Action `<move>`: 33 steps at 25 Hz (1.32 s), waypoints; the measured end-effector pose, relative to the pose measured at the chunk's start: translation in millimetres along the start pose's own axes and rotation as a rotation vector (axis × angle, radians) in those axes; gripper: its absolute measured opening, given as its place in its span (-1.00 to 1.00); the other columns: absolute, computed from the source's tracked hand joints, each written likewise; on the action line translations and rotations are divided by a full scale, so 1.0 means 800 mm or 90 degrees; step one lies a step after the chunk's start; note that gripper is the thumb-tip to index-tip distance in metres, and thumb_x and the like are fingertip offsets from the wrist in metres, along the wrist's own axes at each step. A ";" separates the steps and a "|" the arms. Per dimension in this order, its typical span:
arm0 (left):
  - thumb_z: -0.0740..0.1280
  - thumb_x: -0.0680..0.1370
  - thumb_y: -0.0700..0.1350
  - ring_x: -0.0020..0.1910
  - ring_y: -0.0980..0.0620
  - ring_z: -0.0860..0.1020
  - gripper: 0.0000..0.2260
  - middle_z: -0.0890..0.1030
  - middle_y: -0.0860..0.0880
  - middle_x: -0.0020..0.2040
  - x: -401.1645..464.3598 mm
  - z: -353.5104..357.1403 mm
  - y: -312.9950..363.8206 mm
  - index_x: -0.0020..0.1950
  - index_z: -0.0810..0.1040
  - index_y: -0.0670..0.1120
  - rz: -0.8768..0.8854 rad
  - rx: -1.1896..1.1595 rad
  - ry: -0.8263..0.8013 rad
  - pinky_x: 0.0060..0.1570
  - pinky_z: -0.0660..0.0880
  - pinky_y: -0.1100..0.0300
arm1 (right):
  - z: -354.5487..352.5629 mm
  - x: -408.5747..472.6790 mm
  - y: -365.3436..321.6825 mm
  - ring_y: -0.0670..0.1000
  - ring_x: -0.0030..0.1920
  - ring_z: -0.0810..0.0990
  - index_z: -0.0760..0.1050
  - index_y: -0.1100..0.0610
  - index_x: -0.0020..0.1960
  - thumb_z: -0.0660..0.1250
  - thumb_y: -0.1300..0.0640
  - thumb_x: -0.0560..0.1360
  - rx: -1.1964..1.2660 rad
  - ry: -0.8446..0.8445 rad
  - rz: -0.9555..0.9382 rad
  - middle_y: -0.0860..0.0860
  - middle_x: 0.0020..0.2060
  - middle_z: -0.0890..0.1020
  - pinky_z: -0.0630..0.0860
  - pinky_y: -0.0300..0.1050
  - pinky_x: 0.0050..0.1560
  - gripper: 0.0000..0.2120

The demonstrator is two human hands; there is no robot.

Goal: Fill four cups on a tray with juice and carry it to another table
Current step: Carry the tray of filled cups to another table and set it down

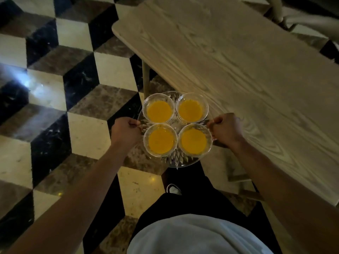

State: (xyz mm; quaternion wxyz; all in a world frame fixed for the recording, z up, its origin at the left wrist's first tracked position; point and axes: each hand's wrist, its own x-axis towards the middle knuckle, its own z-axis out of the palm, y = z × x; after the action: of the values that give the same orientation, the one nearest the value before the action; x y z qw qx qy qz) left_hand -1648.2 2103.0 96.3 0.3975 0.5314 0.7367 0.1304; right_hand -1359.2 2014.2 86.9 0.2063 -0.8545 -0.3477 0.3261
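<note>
Glass tray in both fists' grip.

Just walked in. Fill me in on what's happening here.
A person is carrying a round glass tray with both hands: the left hand has a grip on its left edge, the right hand on its right edge. Four cups stand on it in a two-by-two cluster, each holding orange juice. The tray is held in the air over the tiled floor, right beside a wooden table; it is not yet set down.
</note>
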 end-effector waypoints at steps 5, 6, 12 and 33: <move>0.42 0.55 -0.27 -0.19 -0.02 0.65 -0.94 0.66 -0.04 -0.21 0.057 0.017 0.072 -0.06 0.67 -0.15 0.037 0.026 -0.027 -0.26 0.58 0.14 | -0.022 0.063 -0.017 0.02 -0.26 0.72 0.72 0.12 -0.19 0.43 0.16 0.47 0.006 0.024 0.021 0.00 -0.33 0.73 0.67 -0.05 -0.20 -0.89; 0.42 0.54 -0.26 -0.19 0.00 0.63 -0.95 0.65 -0.03 -0.22 0.067 0.021 0.087 -0.06 0.68 -0.15 0.041 0.040 -0.030 -0.28 0.54 0.16 | -0.028 0.076 -0.021 0.04 -0.24 0.72 0.71 0.12 -0.19 0.45 0.14 0.48 0.007 0.022 0.027 0.00 -0.31 0.73 0.68 -0.03 -0.17 -0.89; 0.42 0.53 -0.25 -0.19 -0.08 0.67 -0.93 0.69 -0.09 -0.21 0.125 0.047 0.164 -0.04 0.71 -0.18 0.097 0.086 -0.060 -0.26 0.57 0.11 | -0.067 0.138 -0.038 -0.02 -0.39 0.70 0.69 0.17 -0.20 0.47 0.17 0.52 0.049 0.034 0.069 0.01 -0.39 0.71 0.71 0.00 -0.24 -0.87; 0.35 0.50 -0.37 -0.27 -0.08 0.68 -0.70 0.68 -0.01 -0.29 0.276 0.152 0.391 -0.25 0.58 0.04 0.256 0.130 -0.289 -0.15 0.68 -0.01 | -0.130 0.229 -0.048 -0.10 -0.44 0.69 0.72 0.12 -0.26 0.47 0.18 0.46 0.165 0.232 0.323 -0.06 -0.49 0.68 0.68 -0.17 -0.26 -0.86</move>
State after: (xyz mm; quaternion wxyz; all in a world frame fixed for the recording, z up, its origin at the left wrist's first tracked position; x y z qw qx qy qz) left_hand -1374.2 2396.4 110.7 0.4625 0.7190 0.5188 0.0101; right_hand -1203.8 2160.4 105.9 0.2840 -0.9247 -0.0374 0.2506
